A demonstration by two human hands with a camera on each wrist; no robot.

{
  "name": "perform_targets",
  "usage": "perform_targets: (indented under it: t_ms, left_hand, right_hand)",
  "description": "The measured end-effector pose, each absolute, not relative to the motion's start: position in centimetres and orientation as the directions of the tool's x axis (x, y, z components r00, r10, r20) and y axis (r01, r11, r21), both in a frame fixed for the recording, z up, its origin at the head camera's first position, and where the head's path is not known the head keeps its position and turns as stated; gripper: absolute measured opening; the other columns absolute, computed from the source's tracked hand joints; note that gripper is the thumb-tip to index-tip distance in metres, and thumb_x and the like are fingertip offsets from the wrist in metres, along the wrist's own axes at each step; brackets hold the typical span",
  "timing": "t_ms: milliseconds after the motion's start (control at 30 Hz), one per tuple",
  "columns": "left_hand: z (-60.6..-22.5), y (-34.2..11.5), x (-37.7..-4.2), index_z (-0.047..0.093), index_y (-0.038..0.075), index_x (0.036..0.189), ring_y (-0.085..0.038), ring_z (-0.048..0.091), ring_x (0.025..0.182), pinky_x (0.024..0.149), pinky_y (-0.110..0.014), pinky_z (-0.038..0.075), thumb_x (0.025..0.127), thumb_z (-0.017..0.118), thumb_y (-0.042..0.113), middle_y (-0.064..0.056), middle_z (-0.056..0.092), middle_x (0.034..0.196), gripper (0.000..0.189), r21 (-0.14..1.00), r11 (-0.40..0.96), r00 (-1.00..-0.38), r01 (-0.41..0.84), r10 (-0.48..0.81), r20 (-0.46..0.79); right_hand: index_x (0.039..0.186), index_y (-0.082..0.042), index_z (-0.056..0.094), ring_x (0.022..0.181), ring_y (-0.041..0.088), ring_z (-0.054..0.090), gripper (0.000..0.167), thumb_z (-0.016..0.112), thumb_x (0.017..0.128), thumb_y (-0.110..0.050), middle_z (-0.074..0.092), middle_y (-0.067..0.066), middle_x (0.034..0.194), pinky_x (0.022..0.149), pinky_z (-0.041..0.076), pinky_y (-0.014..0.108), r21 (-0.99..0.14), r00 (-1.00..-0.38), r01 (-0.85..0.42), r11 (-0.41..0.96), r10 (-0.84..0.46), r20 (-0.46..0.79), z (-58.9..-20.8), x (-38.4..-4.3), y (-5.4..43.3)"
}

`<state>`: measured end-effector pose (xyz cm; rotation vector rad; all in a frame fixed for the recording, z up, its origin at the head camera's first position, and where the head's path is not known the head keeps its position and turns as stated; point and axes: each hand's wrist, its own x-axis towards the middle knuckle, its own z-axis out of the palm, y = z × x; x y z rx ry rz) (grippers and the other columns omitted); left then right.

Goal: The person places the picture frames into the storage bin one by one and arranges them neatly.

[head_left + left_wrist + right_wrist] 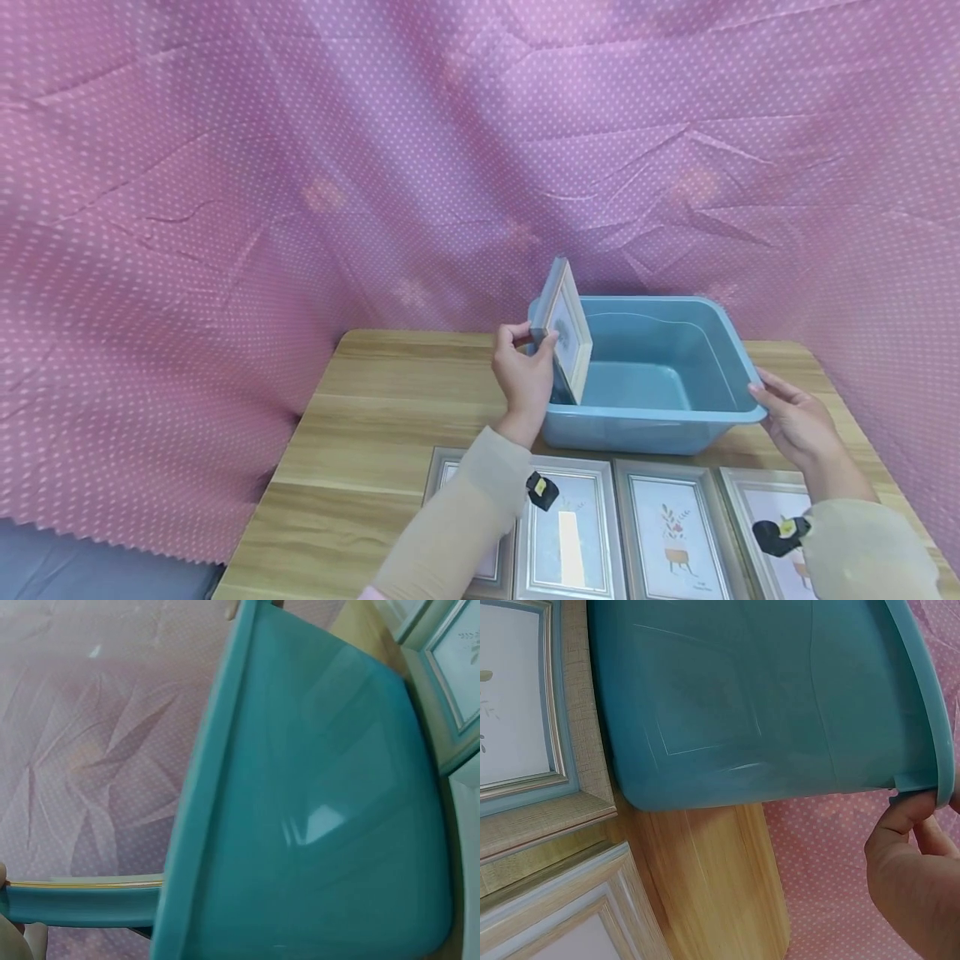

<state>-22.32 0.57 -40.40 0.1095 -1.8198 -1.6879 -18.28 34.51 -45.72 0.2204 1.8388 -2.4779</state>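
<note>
A blue plastic basin (pixel 652 429) stands on the wooden table. My left hand (pixel 525 375) pinches a picture frame (pixel 572 333) by its near-left edge, thumb on the front and fingers behind. That frame stands tilted inside the basin's left end, its top above the rim. In the left wrist view the held frame (pixel 82 904) reaches across to the basin rim (pixel 206 780), and only some fingertips show. My right hand (pixel 798 421) grips the basin's right rim, thumb on top; the right wrist view shows the thumb and fingers (pixel 901 819) round that rim.
Several picture frames lie face up in a row along the near side of the table, among them one with a potted plant print (pixel 675 533). Bare wooden tabletop (pixel 360 442) extends to the left. A pink dotted cloth (pixel 420 167) hangs behind and at both sides.
</note>
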Motion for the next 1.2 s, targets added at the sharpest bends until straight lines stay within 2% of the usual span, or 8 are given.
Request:
perform_targets:
  t_ms: [167,333,433,633,900,1200]
  left_hand:
    - [-41.1,0.5,-21.8,0.059,0.003,0.098,-0.018,0.061,0.086,0.067,-0.032,0.057,0.073,0.081,0.007,-0.005,0.060,0.095,0.033,0.916,0.200,-0.784,0.347,-0.474,0.400]
    - [-42.0,0.4,-21.6,0.059,0.004,0.098,-0.018,0.060,0.086,0.070,-0.037,0.057,0.074,0.080,0.007,-0.004,0.058,0.095,0.033,0.913,0.231,-0.782,0.336,-0.472,0.407]
    - [-42.6,0.4,-21.7,0.059,0.005,0.099,-0.017,0.059,0.087,0.071,-0.037,0.057,0.075,0.080,0.006,-0.003,0.057,0.096,0.032,0.912,0.241,-0.782,0.332,-0.471,0.409]
    - [-43.2,0.4,-21.6,0.058,0.005,0.097,-0.017,0.059,0.087,0.071,-0.028,0.056,0.075,0.080,0.009,-0.002,0.056,0.096,0.032,0.901,0.291,-0.768,0.320,-0.477,0.427]
    - [-44.0,0.5,-21.7,0.059,0.006,0.096,-0.018,0.060,0.084,0.068,-0.035,0.056,0.076,0.080,0.013,-0.003,0.056,0.094,0.030,0.874,0.382,-0.754,0.299,-0.466,0.462]
    - [-44.6,0.9,-21.7,0.058,0.008,0.098,-0.016,0.061,0.086,0.070,-0.028,0.056,0.078,0.079,0.013,-0.002,0.056,0.096,0.030,0.861,0.412,-0.759,0.299,-0.444,0.476]
  right_hand:
    - [0.117,-0.019,0.067,0.090,-0.001,0.062,0.027,0.064,0.091,-0.010,0.064,-0.016,0.101,0.076,0.051,0.013,-0.951,-0.987,0.128,-0.280,0.054,-0.149,-45.6,-17.7,34.2]
    - [0.111,-0.020,0.069,0.090,0.000,0.062,0.024,0.063,0.092,-0.008,0.065,-0.015,0.101,0.077,0.051,0.014,-0.947,-0.989,0.112,-0.300,0.054,-0.134,-45.6,-17.5,34.2]
    - [0.108,-0.021,0.071,0.089,0.000,0.063,0.023,0.062,0.092,-0.007,0.066,-0.015,0.101,0.076,0.051,0.014,-0.944,-0.991,0.104,-0.314,0.052,-0.127,-45.6,-17.5,34.2]
    - [0.107,-0.020,0.072,0.090,0.001,0.063,0.022,0.064,0.090,-0.007,0.066,-0.014,0.101,0.076,0.052,0.015,-0.936,-0.992,0.098,-0.337,0.037,-0.117,-45.8,-17.6,34.3]
    - [0.105,-0.021,0.072,0.090,0.001,0.063,0.023,0.064,0.091,-0.006,0.066,-0.014,0.101,0.076,0.052,0.015,-0.932,-0.993,0.095,-0.350,0.027,-0.111,-46.0,-17.9,34.5]
    - [0.110,-0.020,0.071,0.091,0.001,0.063,0.024,0.065,0.090,-0.008,0.066,-0.014,0.102,0.076,0.052,0.016,-0.935,-0.992,0.101,-0.341,0.031,-0.119,-45.9,-18.3,34.5]
